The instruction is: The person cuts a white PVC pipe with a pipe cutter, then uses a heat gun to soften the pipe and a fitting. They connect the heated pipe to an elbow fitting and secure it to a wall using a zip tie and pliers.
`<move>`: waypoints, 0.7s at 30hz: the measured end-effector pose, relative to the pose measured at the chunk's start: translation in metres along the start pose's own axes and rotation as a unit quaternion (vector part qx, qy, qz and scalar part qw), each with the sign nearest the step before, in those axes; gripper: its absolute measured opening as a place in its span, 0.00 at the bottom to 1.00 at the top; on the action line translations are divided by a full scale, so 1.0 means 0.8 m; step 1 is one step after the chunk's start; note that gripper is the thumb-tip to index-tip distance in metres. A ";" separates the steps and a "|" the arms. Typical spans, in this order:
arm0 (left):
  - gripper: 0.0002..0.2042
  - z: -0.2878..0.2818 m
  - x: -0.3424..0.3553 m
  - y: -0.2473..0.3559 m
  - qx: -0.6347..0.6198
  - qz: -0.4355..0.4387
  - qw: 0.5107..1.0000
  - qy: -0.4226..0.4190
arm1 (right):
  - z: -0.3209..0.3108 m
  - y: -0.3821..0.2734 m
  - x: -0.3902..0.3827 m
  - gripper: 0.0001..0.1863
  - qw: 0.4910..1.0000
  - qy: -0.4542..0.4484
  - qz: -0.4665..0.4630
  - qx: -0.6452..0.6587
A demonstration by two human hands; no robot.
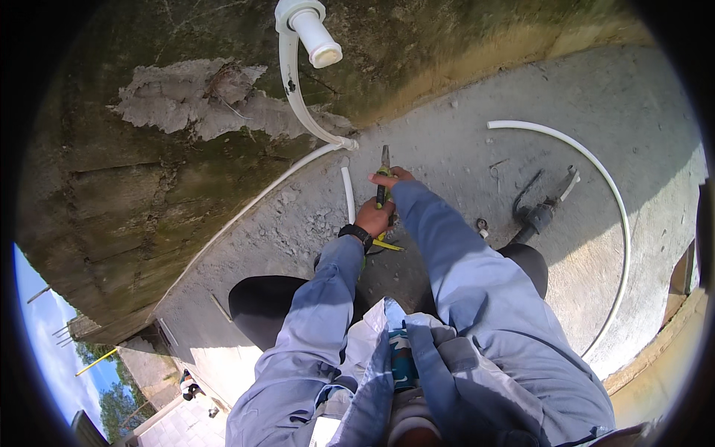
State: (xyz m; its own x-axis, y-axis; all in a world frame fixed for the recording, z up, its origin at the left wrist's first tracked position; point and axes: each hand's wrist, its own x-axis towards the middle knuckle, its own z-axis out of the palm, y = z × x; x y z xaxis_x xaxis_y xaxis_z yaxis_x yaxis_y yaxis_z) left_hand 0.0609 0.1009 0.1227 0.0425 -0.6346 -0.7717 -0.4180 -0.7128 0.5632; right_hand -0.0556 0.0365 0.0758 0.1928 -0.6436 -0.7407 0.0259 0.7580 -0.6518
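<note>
You're gripping pliers (381,195) with left hand (375,217) and right hand (395,177), apparently adjusting them, right of the short white tube (348,192); next move likely calling for steady grip.

1. The pliers (383,170) paired dull metal jaws with green-and-black handles that looked like plastic.
2. The long curved tube (620,216) and the short tube (348,191) looked like smooth white plastic.
3. The pipe fitting (313,37) looked like white plastic too, slightly glossy.
4. The wall (112,201) looked like rough, stained concrete.
5. The floor (447,149) was matt, gritty concrete.
6. The sleeves (316,298) were matt, creased cloth.
</note>
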 end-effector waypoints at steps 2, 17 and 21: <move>0.20 -0.004 0.000 0.024 0.179 0.018 0.983 -0.029 | -0.013 0.000 -0.002 0.37 0.989 0.008 -0.021 -0.144; 0.12 -0.158 -0.012 0.114 -0.177 0.251 0.931 0.198 | -0.008 -0.102 -0.014 0.22 0.930 0.303 -0.191 -0.079; 0.11 -0.175 -0.053 0.154 -0.507 0.301 0.792 0.157 | 0.007 -0.241 -0.099 0.22 0.911 0.157 -0.370 0.094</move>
State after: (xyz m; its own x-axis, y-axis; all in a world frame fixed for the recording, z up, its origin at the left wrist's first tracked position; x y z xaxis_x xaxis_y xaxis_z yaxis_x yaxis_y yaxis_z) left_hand 0.1342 -0.0022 0.2660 0.4036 -0.8799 -0.2509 0.4892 -0.0242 0.8718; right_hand -0.0704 -0.0584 0.2611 -0.2356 -0.9618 -0.1397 0.2076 0.0906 -0.9740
